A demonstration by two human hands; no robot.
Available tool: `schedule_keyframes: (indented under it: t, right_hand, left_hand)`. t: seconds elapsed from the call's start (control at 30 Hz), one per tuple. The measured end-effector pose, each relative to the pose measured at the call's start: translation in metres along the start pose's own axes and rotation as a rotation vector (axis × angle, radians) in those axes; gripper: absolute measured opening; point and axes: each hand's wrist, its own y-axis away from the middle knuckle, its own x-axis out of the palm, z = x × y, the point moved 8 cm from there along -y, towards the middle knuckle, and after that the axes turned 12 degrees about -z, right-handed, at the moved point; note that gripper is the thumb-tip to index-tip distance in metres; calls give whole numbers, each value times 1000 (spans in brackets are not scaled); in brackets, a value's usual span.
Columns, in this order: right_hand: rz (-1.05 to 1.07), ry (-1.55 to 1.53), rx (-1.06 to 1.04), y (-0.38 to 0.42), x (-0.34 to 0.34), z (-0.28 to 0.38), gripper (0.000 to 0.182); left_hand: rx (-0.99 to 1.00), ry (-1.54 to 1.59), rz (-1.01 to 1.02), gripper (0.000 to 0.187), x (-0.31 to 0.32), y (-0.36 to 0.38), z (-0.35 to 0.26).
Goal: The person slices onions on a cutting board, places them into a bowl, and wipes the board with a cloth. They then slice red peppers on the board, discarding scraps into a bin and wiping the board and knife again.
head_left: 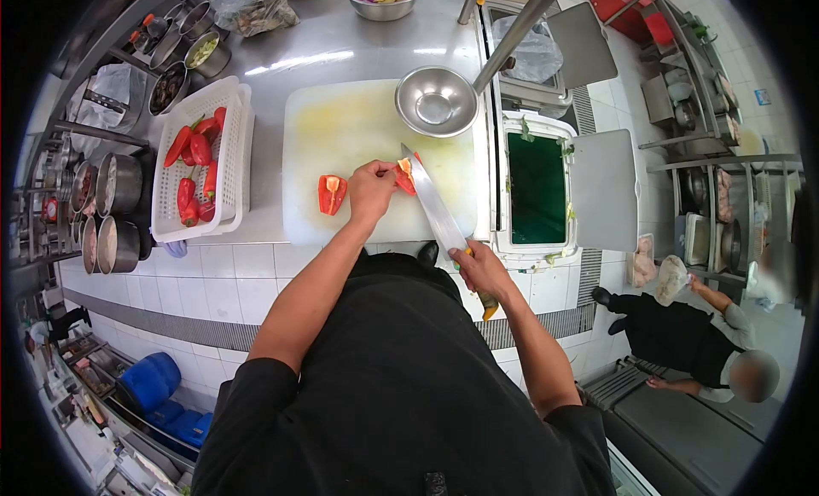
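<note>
On the white cutting board (316,125), my left hand (373,191) is closed on a piece of red pepper (404,182) that shows pale seeds and pith. My right hand (481,269) is wrapped round the handle of a large knife (437,208); the blade points up and left, its front part against the pepper piece. Left of my left hand lies an opened red pepper half (332,195), inside facing up. A steel bowl (437,101) stands at the board's upper right, with nothing seen inside.
A white basket (230,155) of whole red peppers (200,146) stands left. Right of the counter is an open bin (536,189) with a green inside. Pots and bowls line the upper left. Another person (682,334) is at the far right.
</note>
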Motion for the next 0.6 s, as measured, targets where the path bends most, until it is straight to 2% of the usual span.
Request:
schedule_keyframes:
  t: [0.3, 0.43, 0.5, 0.6]
  right_hand:
    - [110, -95, 16, -31, 13, 23, 33]
    - [233, -315, 124, -14, 13, -5, 28]
    - [257, -385, 180, 2, 9, -25, 26]
    - [254, -485, 222, 32, -9, -37, 27]
  left_hand:
    - [-33, 35, -11, 17, 1, 1, 10]
    - [-61, -99, 98, 18, -7, 13, 25]
    - [-80, -146, 256, 18, -7, 29, 30]
    - [1, -94, 200, 17, -42, 25, -7]
